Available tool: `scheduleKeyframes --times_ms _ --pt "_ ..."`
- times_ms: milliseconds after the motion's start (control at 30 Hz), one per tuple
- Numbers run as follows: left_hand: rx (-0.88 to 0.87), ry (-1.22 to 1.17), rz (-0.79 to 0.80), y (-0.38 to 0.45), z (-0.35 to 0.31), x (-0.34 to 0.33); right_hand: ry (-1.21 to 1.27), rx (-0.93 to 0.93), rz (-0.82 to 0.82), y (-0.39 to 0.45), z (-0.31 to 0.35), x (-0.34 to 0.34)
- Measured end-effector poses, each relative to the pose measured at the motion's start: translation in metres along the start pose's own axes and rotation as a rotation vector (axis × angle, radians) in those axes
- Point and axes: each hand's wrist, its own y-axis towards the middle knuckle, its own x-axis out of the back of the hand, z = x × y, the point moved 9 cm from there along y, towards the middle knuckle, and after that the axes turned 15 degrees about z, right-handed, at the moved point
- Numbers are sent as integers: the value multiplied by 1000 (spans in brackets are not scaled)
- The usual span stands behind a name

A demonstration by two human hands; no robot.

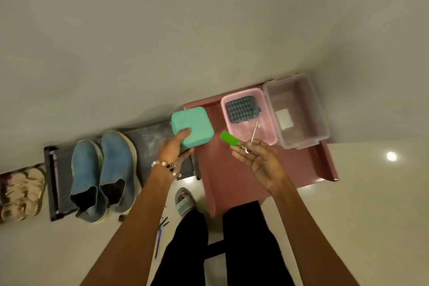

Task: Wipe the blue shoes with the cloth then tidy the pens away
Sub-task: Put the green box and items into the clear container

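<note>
The 2 blue shoes (103, 176) sit side by side on a dark shoe rack (53, 183) against the wall, toes toward the wall, their sides touching. The cloth (242, 109), a dark checked piece, lies folded in the far end of a pink tray (270, 121). Down on the floor, beside the person's leg, lie the pens (162, 227), a loose little bunch, 1 of them blue; how many there are is hard to make out from here.

Left hand (174, 150) now: its grip is on a teal case (192, 126), thumb on top and fingers curled underneath, the case held above the gap between the rack and the pink worktop (220, 181). A beaded bracelet (166, 166) circles that wrist.

Right hand (260, 160) is over the worktop, palm turned inward, fingertips pinching a key ring with a green tag (228, 138) sticking out to the left and a silver key (254, 131) pointing over the pink tray's near edge.

Just right of the pink tray, touching it, stands a clear plastic box (320, 127) with a white slip of paper inside. Far left of the rack rest beige sandals (23, 193). Below, a foot in a pale green slide (184, 201) stands on the glossy floor.
</note>
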Motion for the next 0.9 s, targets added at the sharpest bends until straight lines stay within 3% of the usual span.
scheduleKeyframes --times_ms 200,400,633,767,900 --pt "-20 70 138 6 7 -163 -223 112 -176 -45 120 86" --pt "-34 425 207 54 25 -276 -429 -40 -343 -20 160 157" --pt "-24 834 110 128 39 -328 -501 -260 -442 41 143 206" --pt "-33 864 57 155 46 -343 -539 -281 -541 68 134 237" --pt "34 862 -28 170 55 -333 -322 -314 -571 78 120 248"
